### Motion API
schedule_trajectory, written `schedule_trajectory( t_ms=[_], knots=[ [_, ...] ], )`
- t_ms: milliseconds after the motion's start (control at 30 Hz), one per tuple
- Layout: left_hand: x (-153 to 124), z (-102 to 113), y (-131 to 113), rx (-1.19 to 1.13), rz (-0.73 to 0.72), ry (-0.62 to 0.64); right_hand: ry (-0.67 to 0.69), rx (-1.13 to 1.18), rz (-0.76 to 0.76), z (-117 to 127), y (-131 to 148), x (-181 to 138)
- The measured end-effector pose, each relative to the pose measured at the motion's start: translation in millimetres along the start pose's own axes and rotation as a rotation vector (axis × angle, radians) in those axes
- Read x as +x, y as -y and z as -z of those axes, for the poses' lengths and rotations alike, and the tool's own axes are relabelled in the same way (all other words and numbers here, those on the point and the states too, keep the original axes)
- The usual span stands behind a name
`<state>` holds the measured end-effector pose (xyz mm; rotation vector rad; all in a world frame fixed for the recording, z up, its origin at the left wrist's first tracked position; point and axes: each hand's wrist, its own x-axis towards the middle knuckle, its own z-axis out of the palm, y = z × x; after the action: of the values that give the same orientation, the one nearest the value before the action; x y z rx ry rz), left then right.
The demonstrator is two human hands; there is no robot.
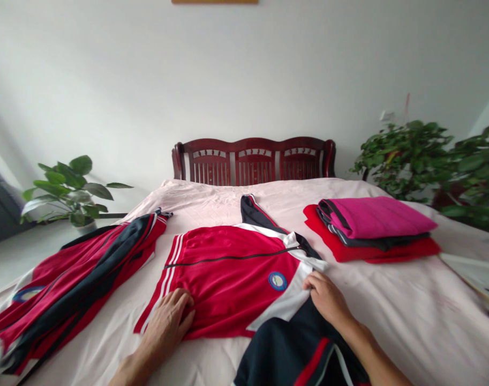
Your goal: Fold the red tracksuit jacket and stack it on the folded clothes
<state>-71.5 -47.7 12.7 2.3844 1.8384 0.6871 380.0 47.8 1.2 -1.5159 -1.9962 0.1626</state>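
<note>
A red, white and navy zip-up tracksuit jacket (228,284) lies spread on the bed with its front up, its hem to the left and its collar to the right. A round blue badge (277,281) sits on its chest. My left hand (170,313) rests on the jacket beside the striped hem, thumb apart from the slightly bent fingers. At the white shoulder near the collar, my right hand (324,295) pinches the cloth between thumb and fingers. The near navy sleeve (280,348) runs toward me, partly under my right forearm; the other sleeve (254,212) points to the headboard.
Another red and navy jacket (87,273) lies at the left on the pink bedsheet (389,316). To the right is a stack of folded clothes, magenta garment (381,214) on top. A dark wooden headboard (254,158) stands behind, with potted plants (73,187) on both sides.
</note>
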Motion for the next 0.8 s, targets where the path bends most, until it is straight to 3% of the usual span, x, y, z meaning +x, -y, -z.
schedule_trajectory(
  t_ms=[800],
  knots=[
    [0.7,0.7,-0.6,-0.016,0.009,0.012,0.007,-0.040,-0.021,0.0,2.7,1.3]
  ],
)
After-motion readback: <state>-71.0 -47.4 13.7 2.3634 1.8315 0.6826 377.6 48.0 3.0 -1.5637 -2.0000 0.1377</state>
